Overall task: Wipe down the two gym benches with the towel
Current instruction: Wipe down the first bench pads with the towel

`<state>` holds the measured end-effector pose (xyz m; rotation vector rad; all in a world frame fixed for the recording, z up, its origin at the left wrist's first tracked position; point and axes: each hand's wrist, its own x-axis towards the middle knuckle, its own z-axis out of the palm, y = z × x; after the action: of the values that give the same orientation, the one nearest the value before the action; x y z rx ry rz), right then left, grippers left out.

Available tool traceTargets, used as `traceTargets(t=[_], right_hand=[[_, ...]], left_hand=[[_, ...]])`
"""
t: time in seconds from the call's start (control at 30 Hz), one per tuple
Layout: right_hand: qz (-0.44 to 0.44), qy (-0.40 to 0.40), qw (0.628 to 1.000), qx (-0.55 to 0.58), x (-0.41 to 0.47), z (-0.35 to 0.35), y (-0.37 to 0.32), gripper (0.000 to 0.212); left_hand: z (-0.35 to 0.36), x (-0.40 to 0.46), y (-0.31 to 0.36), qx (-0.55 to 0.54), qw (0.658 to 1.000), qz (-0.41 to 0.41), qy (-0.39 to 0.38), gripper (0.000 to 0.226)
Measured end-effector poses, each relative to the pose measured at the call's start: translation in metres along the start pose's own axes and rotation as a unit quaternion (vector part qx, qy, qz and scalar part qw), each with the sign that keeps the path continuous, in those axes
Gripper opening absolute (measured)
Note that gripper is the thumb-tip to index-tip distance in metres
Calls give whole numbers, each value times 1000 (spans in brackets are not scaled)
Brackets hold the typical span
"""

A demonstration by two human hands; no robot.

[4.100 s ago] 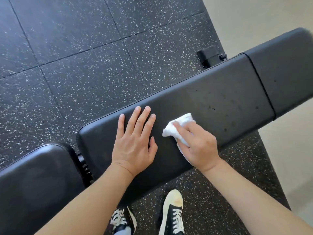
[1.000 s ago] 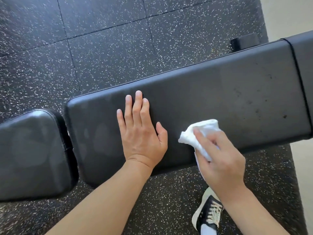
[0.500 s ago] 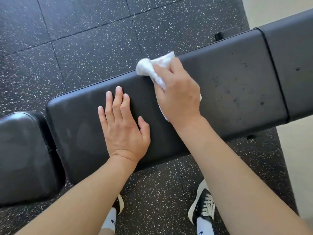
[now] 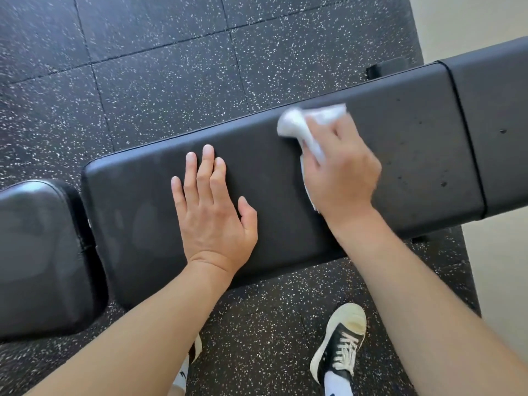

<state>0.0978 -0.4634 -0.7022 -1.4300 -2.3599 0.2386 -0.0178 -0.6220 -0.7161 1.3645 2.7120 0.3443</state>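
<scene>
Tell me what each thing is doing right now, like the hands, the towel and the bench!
Left hand: open, resting flat on the long bench pad.
Right hand: fingers curled round the towel, blurred.
Towel: bunched up, pressed on the pad near its far edge.
Long bench pad: dark specks on its right part.
Seat pad: untouched, off to the left.
Shoe: laced, standing on the floor.

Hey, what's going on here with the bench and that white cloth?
A person is wiping down a black gym bench. Their right hand grips a bunched white towel against the pad near its far edge; the blur suggests it is mid-stroke. Their left hand lies flat on the pad, fingers straight, as if bracing. Dark specks show on the pad to the right. A second black pad sits at the left.
</scene>
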Motion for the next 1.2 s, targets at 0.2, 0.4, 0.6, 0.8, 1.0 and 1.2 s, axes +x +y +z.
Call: traceTargets(t=[0.2,0.4,0.6,0.8,1.0,1.2], right_hand=[[11,-40,999,4,72,20,-17,18],[-55,-64,994,67,-74,-33,21,35],[-114,-40,989,83,-99,-36,38,33],[-58,-45,997,26,51,4,-10,19],[-14,-55,998,13,73,15,-28,18],[-116,-137,976,123,-109,-38,-10,36]], left_hand=[[0,-1,0,-2,1000,-1,4,68],[1,-2,-2,-11,1000,-1,3,68],[1,-1,-2,-8,1000,0,-1,68],[0,-1,0,-6,1000,-1,0,69],[0,0,0,-2,1000,2,-3,68],[-1,-1,-1,-9,1000,4,-4,70]])
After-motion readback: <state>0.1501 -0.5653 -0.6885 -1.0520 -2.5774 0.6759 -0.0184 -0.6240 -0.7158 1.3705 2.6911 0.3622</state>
